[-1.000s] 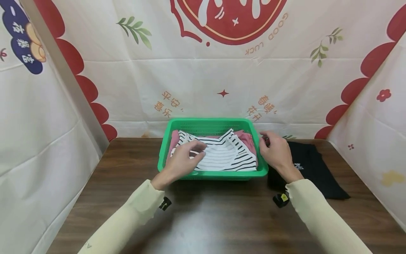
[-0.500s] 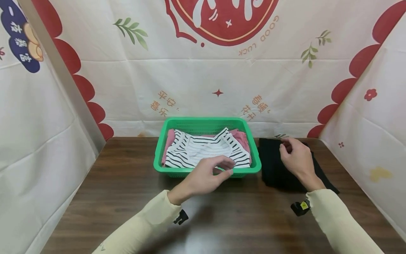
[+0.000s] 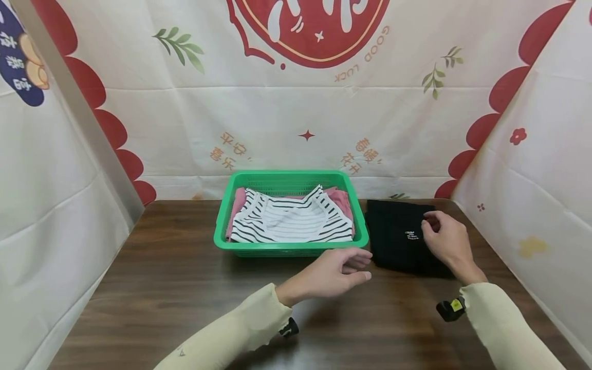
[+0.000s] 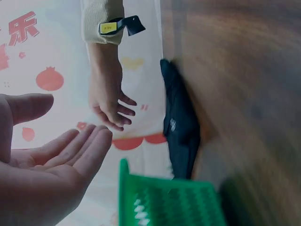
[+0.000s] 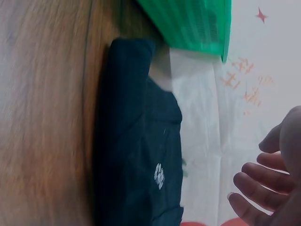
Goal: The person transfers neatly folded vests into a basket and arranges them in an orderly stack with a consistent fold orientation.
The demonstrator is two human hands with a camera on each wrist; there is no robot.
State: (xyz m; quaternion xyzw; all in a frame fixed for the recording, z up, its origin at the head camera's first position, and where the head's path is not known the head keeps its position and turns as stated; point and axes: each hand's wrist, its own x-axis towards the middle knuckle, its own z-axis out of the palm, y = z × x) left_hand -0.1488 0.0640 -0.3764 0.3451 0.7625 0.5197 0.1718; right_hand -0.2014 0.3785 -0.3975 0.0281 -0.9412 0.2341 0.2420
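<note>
My left hand (image 3: 330,272) hovers over the table just in front of the green basket's right front corner, holding nothing, its fingers relaxed and thumb apart. To the right, my right hand (image 3: 449,244) hangs above the right side of a folded black garment (image 3: 393,241) with small white print. The right wrist view shows that hand's fingers (image 5: 263,188) loosely bent and apart from the black cloth. Inside the green plastic basket (image 3: 291,246) lies a white garment with black stripes (image 3: 296,221), on top of a pink garment (image 3: 340,199).
The dark wooden table (image 3: 162,277) carries the basket near its back edge. Behind it hangs a white printed curtain (image 3: 259,113), and similar cloth closes off both sides. A black strap with a yellow tag (image 3: 450,309) sits at my right wrist.
My left hand has moved from over the striped garment rightward and down, to the basket's front right corner. My right hand has shifted from the basket's right rim to above the black garment.
</note>
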